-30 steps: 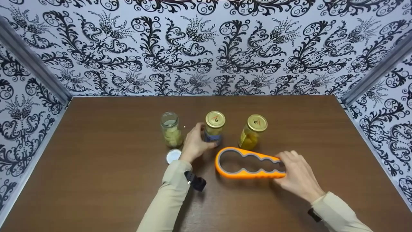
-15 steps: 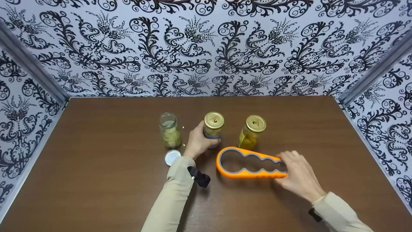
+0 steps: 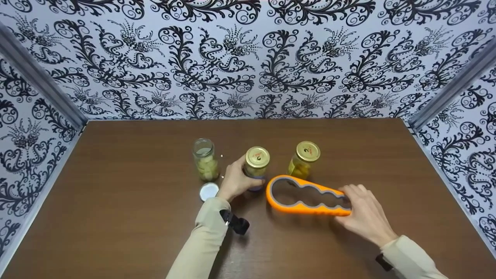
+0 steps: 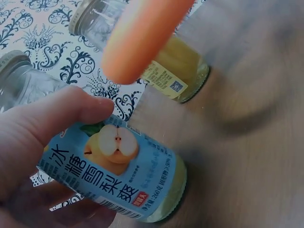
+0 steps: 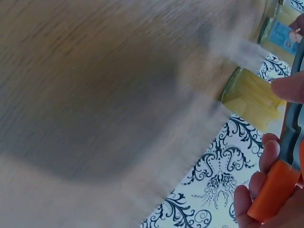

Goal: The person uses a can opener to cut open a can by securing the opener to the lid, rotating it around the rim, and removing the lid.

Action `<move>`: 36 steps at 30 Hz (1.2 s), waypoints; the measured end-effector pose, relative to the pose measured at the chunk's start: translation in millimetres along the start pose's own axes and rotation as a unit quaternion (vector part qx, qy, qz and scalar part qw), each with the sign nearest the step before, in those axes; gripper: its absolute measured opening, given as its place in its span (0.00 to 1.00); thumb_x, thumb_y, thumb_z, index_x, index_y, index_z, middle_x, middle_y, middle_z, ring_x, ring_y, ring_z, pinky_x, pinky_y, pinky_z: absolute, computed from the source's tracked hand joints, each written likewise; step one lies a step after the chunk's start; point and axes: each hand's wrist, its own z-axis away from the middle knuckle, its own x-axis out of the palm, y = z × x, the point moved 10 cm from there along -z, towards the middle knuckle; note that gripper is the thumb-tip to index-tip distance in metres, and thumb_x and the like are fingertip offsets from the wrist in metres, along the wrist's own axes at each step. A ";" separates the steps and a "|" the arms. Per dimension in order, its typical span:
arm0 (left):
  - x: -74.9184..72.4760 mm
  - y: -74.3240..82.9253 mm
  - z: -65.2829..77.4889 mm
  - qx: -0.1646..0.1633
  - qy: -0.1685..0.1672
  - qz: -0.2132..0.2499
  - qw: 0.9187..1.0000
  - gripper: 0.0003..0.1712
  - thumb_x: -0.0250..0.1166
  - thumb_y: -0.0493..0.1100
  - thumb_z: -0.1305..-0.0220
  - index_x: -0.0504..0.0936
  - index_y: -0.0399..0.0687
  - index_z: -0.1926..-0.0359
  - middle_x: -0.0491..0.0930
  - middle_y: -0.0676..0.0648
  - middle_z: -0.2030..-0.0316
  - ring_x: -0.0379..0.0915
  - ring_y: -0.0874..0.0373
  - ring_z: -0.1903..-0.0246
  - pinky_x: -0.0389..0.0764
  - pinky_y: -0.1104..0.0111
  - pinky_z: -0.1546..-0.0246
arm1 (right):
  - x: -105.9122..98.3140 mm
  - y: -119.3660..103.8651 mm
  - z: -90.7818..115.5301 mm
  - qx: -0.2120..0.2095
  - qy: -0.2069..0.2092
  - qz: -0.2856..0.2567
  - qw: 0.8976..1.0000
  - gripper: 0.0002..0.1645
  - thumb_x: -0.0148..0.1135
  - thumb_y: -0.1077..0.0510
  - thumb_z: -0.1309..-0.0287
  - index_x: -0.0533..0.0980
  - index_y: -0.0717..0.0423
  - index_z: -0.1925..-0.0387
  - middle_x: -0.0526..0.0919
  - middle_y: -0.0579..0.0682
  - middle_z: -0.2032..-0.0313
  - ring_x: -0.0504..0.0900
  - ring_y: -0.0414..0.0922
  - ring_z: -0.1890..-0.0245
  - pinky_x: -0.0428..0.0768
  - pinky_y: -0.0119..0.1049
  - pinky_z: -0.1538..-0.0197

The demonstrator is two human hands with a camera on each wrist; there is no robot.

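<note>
My left hand (image 3: 235, 180) grips an upright glass jar (image 3: 257, 157) with a gold lid, its fingers and thumb round the sides. In the left wrist view, the jar's blue label (image 4: 118, 164) carries a cut pear picture. My right hand (image 3: 366, 213) holds an orange multi-size jar opener (image 3: 294, 209) with a grey scalloped inner edge by its narrow end. The opener's wide loop hangs over the table, just right of the held jar and apart from it. In the right wrist view, fingers wrap the opener's orange handle (image 5: 274, 192).
A gold-lidded jar of yellow fruit (image 3: 300, 167) stands behind the opener. Left of my left hand are a lidless jar with pale pieces (image 3: 207, 166) and a white-faced lid (image 3: 209, 192) on the brown table (image 3: 128, 201). Patterned walls (image 3: 248, 58) enclose the back and sides.
My left hand has closed further round the blue-labelled jar and drawn it slightly nearer. My right hand has shifted a little to the right with the jar opener.
</note>
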 end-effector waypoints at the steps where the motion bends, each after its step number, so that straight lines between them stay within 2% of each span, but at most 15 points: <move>1: 0.4 -0.2 1.7 0.001 -0.003 0.001 1.000 0.38 0.79 0.36 0.61 0.76 0.40 0.45 0.81 0.43 0.53 0.77 0.47 0.53 0.75 0.57 0.49 | -2.0 0.8 -0.3 0.000 0.002 0.001 1.000 0.31 0.75 0.61 0.82 0.78 0.58 0.63 0.77 0.46 0.70 0.69 0.44 0.69 0.69 0.42 0.64; 9: 0.2 1.1 16.1 -0.002 -0.005 -0.008 1.000 0.37 0.79 0.35 0.62 0.77 0.40 0.46 0.82 0.43 0.55 0.78 0.47 0.55 0.75 0.55 0.50 | -26.1 7.0 -5.1 0.006 0.019 -0.007 1.000 0.31 0.76 0.63 0.81 0.78 0.59 0.63 0.77 0.47 0.70 0.68 0.43 0.69 0.67 0.39 0.66; 16: 3.1 9.2 25.9 0.019 -0.009 -0.035 0.999 0.37 0.80 0.36 0.65 0.78 0.42 0.48 0.83 0.45 0.58 0.79 0.48 0.58 0.77 0.57 0.53 | -44.6 5.2 -13.9 0.013 0.029 -0.025 0.999 0.30 0.75 0.66 0.79 0.77 0.58 0.63 0.77 0.46 0.70 0.71 0.43 0.67 0.66 0.35 0.65; 27: 11.8 24.4 33.6 0.016 -0.016 -0.045 0.999 0.43 0.79 0.38 0.67 0.77 0.45 0.42 0.83 0.47 0.59 0.78 0.51 0.61 0.77 0.59 0.56 | -57.4 -18.6 -35.9 0.008 0.037 -0.045 0.998 0.29 0.75 0.66 0.77 0.77 0.58 0.63 0.77 0.43 0.69 0.70 0.40 0.66 0.68 0.33 0.65; 32: 17.6 31.4 37.8 0.015 -0.021 -0.048 0.998 0.35 0.79 0.39 0.67 0.80 0.44 0.51 0.83 0.48 0.63 0.78 0.51 0.63 0.77 0.59 0.59 | -55.3 -32.6 -44.0 -0.001 0.033 -0.053 0.998 0.28 0.75 0.64 0.76 0.77 0.56 0.63 0.77 0.42 0.70 0.71 0.40 0.66 0.69 0.36 0.65; 34: 19.0 34.3 39.6 0.016 -0.018 -0.050 0.998 0.30 0.79 0.39 0.67 0.81 0.44 0.57 0.83 0.49 0.65 0.78 0.52 0.65 0.78 0.60 0.60 | -53.1 -37.7 -47.5 -0.003 0.029 -0.056 0.998 0.28 0.75 0.64 0.76 0.77 0.56 0.63 0.77 0.43 0.70 0.71 0.40 0.66 0.70 0.37 0.66; 36: 19.6 37.9 41.2 0.024 -0.012 -0.047 0.999 0.29 0.80 0.39 0.67 0.81 0.42 0.58 0.84 0.48 0.65 0.79 0.52 0.65 0.78 0.60 0.61 | -50.4 -43.1 -51.3 -0.008 0.024 -0.057 0.998 0.29 0.76 0.63 0.76 0.77 0.56 0.63 0.77 0.44 0.70 0.70 0.41 0.67 0.70 0.38 0.66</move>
